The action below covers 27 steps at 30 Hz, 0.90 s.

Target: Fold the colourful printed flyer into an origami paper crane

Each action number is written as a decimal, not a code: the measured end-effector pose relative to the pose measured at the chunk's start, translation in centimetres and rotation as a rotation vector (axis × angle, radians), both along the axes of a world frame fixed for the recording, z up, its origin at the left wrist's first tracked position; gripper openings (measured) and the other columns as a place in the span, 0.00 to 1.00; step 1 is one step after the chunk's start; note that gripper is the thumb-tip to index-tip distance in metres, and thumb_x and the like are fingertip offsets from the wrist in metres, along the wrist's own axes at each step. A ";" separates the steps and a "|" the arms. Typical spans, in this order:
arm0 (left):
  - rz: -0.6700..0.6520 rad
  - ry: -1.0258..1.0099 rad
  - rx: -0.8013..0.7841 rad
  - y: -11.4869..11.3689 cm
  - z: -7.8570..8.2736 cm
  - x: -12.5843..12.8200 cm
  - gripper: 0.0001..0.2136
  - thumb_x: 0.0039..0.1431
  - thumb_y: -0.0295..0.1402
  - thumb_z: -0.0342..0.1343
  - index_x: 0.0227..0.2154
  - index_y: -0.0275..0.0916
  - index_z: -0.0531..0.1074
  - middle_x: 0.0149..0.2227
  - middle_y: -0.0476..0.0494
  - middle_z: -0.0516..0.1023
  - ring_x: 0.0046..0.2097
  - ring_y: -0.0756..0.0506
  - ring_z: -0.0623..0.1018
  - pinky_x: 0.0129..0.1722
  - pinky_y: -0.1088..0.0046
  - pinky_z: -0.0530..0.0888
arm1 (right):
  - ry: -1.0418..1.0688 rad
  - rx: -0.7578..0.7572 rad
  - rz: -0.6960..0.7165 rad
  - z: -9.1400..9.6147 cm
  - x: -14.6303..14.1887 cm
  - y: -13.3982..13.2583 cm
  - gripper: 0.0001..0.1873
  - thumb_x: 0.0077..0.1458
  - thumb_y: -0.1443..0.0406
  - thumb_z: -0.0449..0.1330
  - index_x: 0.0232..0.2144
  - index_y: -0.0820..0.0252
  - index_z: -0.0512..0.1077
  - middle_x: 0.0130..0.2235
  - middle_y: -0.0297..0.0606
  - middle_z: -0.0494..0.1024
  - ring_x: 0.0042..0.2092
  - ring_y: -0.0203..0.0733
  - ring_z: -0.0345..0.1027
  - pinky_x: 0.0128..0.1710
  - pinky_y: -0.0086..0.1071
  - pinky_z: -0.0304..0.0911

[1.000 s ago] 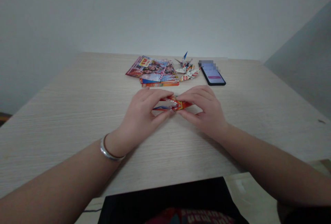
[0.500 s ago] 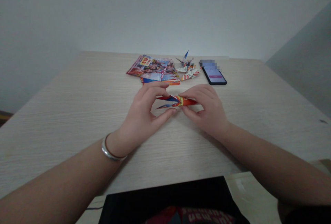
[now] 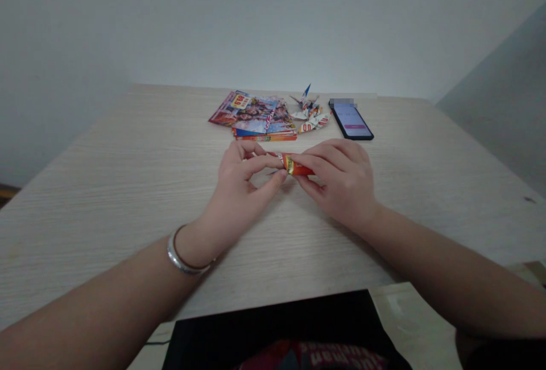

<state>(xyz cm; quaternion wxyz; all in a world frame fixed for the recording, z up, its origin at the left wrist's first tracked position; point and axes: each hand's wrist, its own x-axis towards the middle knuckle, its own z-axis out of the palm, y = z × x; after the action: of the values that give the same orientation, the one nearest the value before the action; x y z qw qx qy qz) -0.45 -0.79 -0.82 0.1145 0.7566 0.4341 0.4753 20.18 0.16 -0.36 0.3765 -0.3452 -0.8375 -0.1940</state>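
Between my hands is a small piece of folded paper (image 3: 294, 164), red and yellow with printing on it. My left hand (image 3: 245, 179) pinches its left end between thumb and index finger, and its other fingers are curled. At the paper's right part, the thumb and fingers of my right hand (image 3: 341, 179) close around it and cover that end. Part of a thin pointed flap shows under my left fingertips; the rest of the fold is hidden.
Behind my hands lies a stack of colourful printed leaflets (image 3: 260, 114). Folded paper cranes (image 3: 313, 116) sit right of it, beside a lit phone (image 3: 352, 120). A black object (image 3: 273, 316) is below the table's near edge.
My left thumb and index finger have closed onto the paper's left flaps, which stood spread apart before. The paper has turned slightly in my right hand.
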 end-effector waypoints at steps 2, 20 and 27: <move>-0.033 -0.043 -0.064 0.0 0.2 0.1 0.05 0.61 0.34 0.61 0.37 0.44 0.80 0.38 0.47 0.75 0.44 0.46 0.75 0.47 0.63 0.74 | -0.008 0.019 0.008 0.0 0.0 0.0 0.11 0.62 0.61 0.63 0.47 0.53 0.77 0.42 0.34 0.83 0.45 0.45 0.71 0.49 0.42 0.63; -0.130 -0.401 -0.544 -0.1 1.0 0.5 0.07 0.57 0.36 0.62 0.25 0.41 0.77 0.33 0.50 0.78 0.38 0.48 0.74 0.49 0.67 0.69 | 0.065 -0.094 0.107 -0.2 -0.1 0.2 0.11 0.62 0.64 0.63 0.46 0.59 0.77 0.41 0.40 0.83 0.42 0.44 0.73 0.44 0.40 0.69; -0.310 -0.792 -0.766 0.2 0.5 0.5 0.03 0.50 0.32 0.65 0.25 0.40 0.76 0.31 0.50 0.77 0.38 0.48 0.74 0.47 0.70 0.69 | 0.046 -0.067 0.110 -0.4 0.0 -0.1 0.11 0.62 0.64 0.62 0.47 0.57 0.77 0.43 0.39 0.83 0.44 0.44 0.72 0.45 0.40 0.69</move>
<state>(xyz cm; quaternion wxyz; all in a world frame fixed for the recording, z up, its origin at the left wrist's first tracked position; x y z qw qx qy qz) 0.09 -0.55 -0.30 0.6031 0.4800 0.3831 0.5090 20.18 0.10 -0.75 0.3941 -0.3153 -0.8524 -0.1369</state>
